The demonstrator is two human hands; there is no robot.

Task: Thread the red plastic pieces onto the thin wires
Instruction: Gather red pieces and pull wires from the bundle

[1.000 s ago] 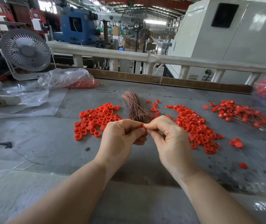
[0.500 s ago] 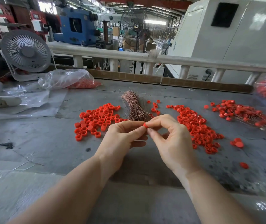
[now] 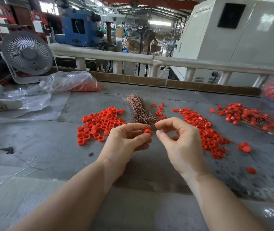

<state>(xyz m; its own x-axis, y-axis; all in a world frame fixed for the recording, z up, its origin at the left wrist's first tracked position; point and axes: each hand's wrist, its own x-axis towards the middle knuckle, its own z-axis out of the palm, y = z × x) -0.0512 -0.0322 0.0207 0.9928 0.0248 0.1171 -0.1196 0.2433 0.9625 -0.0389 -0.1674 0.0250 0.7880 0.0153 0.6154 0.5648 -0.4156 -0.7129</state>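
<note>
The red plastic piece (image 3: pixel 148 131) sits pinched between thumb and forefinger of the left hand (image 3: pixel 126 142), its round face turned toward the other hand; it lies at that hand's fingertips, just beside the right hand (image 3: pixel 181 144) and nearer the left, which alone grips it; whether a wire already runs through it is too fine to tell. The right hand's thumb and forefinger curl toward each other with a gap between them, a short way to the right of the piece; a wire between them cannot be made out. Just beyond both hands lies the bundle of thin wires (image 3: pixel 138 110), its long axis running away from the person, its near end almost touching the fingertips; loose red pieces (image 3: pixel 99 120) spread left of the left hand, more red pieces (image 3: pixel 204 129) right of the right hand, threaded pieces (image 3: pixel 249 117) farther right, all on the grey worktop (image 3: pixel 49 147). The next move, I judge, turns on lining a wire end with the piece's hole.
</note>
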